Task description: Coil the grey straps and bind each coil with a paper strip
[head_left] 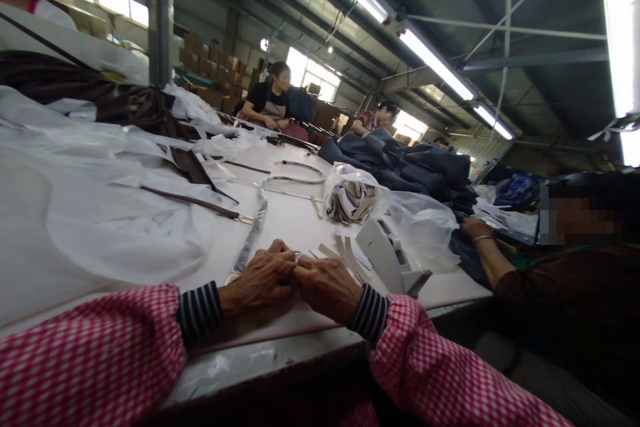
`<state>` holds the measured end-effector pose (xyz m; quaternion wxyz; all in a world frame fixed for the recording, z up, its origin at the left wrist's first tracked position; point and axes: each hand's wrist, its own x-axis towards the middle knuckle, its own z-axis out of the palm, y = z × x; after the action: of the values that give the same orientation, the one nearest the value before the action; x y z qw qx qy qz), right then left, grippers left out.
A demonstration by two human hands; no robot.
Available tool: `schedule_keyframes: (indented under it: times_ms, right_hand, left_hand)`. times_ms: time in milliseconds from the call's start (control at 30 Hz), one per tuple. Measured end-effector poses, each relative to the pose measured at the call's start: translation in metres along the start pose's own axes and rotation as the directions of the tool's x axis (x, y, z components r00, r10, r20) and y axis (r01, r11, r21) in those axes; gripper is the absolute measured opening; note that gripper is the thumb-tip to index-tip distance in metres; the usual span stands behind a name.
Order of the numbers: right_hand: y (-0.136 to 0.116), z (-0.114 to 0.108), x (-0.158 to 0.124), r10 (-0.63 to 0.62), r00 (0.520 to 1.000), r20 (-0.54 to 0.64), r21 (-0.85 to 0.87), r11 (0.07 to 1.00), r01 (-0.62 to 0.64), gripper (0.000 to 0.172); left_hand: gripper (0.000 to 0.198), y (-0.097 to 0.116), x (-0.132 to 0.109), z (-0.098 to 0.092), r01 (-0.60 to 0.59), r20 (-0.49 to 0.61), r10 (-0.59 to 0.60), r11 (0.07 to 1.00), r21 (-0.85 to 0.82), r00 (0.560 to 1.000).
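My left hand [263, 280] and my right hand [327, 283] meet over the front of the white table, both with curled fingers. A small pale, shiny bit shows between their fingertips, mostly hidden, so its kind is unclear. A strap wrapped in greyish film [256, 223] curves across the table and runs down behind my left hand. Beside that wrist lies a pale ring-like piece [233, 277]. To the right of my right hand are flat beige strips [350, 257] and a grey device resembling a tape dispenser [383, 253].
A clear bag of beige strips [353, 203] stands beyond the device. Dark blue fabric [400, 160] is heaped behind it. Brown straps [193, 200] and plastic sheeting [90, 193] cover the left side. A co-worker's arm [490, 257] reaches onto the table at right; other people sit farther back.
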<state>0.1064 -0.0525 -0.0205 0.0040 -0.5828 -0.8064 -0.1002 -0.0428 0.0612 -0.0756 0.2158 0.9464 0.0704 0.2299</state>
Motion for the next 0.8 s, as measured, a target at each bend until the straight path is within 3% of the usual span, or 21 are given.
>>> schedule_keyframes:
  times_ms: [67, 167, 367, 500, 667, 800]
  right_hand:
    - [-0.008, 0.009, -0.007, 0.053, 0.998, -0.046, -0.039, 0.998, -0.055, 0.010]
    - [-0.022, 0.015, -0.019, 0.155, 0.986, -0.068, 0.039, 0.988, -0.152, 0.013]
    - [-0.048, 0.027, -0.048, 0.308, 0.946, -0.104, 0.329, 0.908, -0.259, 0.041]
    - [-0.048, 0.036, -0.057, 0.361, 0.929, -0.088, 0.425, 0.856, -0.293, 0.050]
    - [-0.040, 0.034, -0.058, 0.359, 0.932, -0.050, 0.546, 0.791, -0.276, 0.048]
    - [-0.045, 0.029, -0.058, 0.367, 0.929, -0.047, 0.475, 0.826, -0.303, 0.051]
  left_hand:
    - [0.008, 0.001, 0.000, 0.002, 0.031, 0.008, -0.031, 0.999, -0.012, 0.999]
    - [0.011, 0.003, 0.000, 0.003, 0.064, 0.027, -0.063, 0.998, -0.005, 0.998]
    - [0.010, 0.003, 0.003, -0.020, 0.019, 0.139, -0.006, 0.996, -0.091, 0.990]
    - [0.018, 0.001, 0.004, -0.030, -0.022, 0.194, 0.050, 0.989, -0.143, 0.980]
    - [0.025, -0.006, 0.002, -0.022, -0.116, 0.142, 0.127, 0.990, -0.083, 0.982]
    - [0.026, -0.012, -0.002, -0.009, -0.172, 0.096, 0.170, 0.985, 0.006, 0.981]
